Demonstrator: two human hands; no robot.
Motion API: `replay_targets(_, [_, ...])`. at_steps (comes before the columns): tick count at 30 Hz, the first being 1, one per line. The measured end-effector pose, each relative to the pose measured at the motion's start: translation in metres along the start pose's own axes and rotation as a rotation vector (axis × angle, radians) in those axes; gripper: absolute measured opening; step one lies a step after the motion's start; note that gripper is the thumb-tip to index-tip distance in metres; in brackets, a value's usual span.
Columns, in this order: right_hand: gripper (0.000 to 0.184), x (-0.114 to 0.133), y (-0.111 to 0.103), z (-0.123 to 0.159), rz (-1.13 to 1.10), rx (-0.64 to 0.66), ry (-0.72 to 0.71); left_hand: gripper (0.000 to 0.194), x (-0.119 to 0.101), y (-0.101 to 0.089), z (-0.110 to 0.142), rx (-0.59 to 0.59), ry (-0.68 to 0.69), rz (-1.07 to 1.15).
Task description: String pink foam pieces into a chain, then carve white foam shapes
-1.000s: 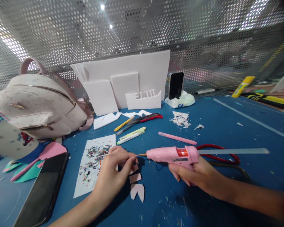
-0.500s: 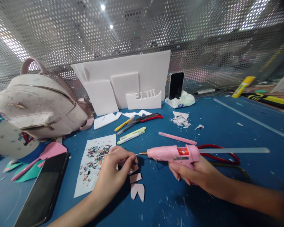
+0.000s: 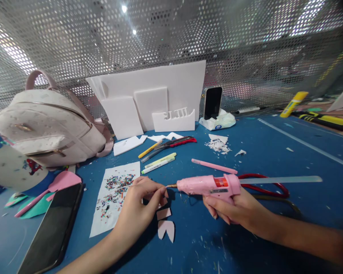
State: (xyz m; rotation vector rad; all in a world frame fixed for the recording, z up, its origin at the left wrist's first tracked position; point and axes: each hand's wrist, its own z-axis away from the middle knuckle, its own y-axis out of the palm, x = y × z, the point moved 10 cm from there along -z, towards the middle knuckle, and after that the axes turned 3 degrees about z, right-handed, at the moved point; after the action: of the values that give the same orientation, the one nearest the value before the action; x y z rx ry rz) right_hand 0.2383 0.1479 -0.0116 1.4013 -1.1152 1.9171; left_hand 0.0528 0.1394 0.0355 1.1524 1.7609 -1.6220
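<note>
My right hand (image 3: pixel 225 207) is wrapped round the grip of a pink hot glue gun (image 3: pixel 200 184), whose brass nozzle points left. A long translucent glue stick (image 3: pixel 286 180) juts from its back end. Closed in a pinch, my left hand (image 3: pixel 144 198) holds a thin pale stick (image 3: pixel 124 187); one end sticks out to the left over the beads. The stick's other end shows by the fingertips, right at the nozzle; whether they touch I cannot tell. Below my left fingers lie small pale pink cut pieces (image 3: pixel 166 230), partly hidden by the hand.
A paper sheet (image 3: pixel 98 224) bears many tiny beads. Beyond are highlighters (image 3: pixel 160 163), a red-handled cutting tool (image 3: pixel 183 141), a pink pen (image 3: pixel 214 166) and white foam boards (image 3: pixel 121 118). A black phone (image 3: pixel 51 228) and a backpack (image 3: pixel 51 125) are at left; foam scraps (image 3: pixel 218 144) lie behind the gun.
The glue gun has shifted slightly left, bringing its nozzle closer to my left fingertips and the stick's end. My left hand has barely moved.
</note>
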Motion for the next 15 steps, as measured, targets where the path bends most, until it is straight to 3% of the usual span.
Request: replay_targets(15, [0.042,0.0004,-0.0029,-0.0015,-0.014,-0.040,-0.003,0.034,-0.0039,-0.0035,-0.0005,-0.020,0.031,0.023])
